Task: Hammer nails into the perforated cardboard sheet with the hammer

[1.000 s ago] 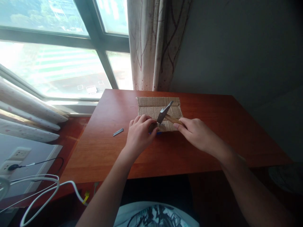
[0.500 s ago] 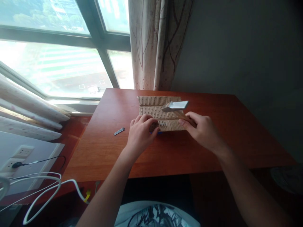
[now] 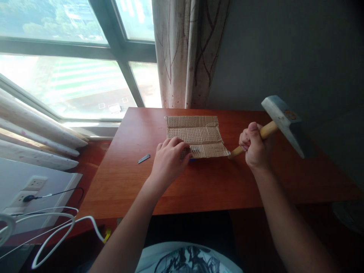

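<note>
A brown cardboard sheet (image 3: 196, 134) full of small holes lies on the reddish wooden table (image 3: 216, 178). My left hand (image 3: 169, 161) rests at its near left corner, fingers curled and pinched on something small I cannot make out. My right hand (image 3: 256, 146) is clenched round the wooden handle of a hammer (image 3: 284, 119). The hammer is raised to the right of the cardboard, its grey metal head up and away from the sheet.
A few loose nails (image 3: 143, 158) lie on the table left of my left hand. A window and patterned curtain (image 3: 187, 53) stand behind the table. White cables (image 3: 57, 227) and a wall socket (image 3: 28, 187) are at the lower left.
The hammer head was down over the cardboard near my left fingers. My right hand has swung it up and to the right. My left hand has stayed in place.
</note>
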`<state>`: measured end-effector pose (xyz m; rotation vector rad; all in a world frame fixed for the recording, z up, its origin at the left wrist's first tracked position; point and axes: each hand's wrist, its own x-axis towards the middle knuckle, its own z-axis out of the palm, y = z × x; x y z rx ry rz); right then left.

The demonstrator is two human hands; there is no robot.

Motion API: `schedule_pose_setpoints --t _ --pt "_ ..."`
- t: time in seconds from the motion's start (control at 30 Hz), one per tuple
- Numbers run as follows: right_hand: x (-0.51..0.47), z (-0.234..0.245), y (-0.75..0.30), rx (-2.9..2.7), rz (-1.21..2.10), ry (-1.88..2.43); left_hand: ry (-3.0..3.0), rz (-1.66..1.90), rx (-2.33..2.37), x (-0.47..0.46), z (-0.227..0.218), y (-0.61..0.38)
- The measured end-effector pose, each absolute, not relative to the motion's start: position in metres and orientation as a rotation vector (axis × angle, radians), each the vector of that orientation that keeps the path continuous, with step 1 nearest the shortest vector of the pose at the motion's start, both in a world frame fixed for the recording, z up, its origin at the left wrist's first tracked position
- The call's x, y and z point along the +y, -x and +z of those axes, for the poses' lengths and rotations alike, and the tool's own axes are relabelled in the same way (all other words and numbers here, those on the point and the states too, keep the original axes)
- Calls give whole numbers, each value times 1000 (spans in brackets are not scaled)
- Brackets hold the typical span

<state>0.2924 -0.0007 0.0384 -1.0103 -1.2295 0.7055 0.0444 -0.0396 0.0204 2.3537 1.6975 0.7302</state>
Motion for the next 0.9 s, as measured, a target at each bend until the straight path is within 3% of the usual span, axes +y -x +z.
schedule_pose_setpoints --t 0.2,0.3,0.6,0.9 --pt "8 34 -298 -1237 788 951 -2234 1317 1700 -47 14 -28" --pt "9 34 -299 -1150 800 943 -2114 1397 1890 -51 0 3" --pt "19 34 -298 -1053 729 978 -2261 386 2443 -73 -31 61" --pt "19 34 -295 -1083 708 995 -2303 199 2457 -72 -28 53"
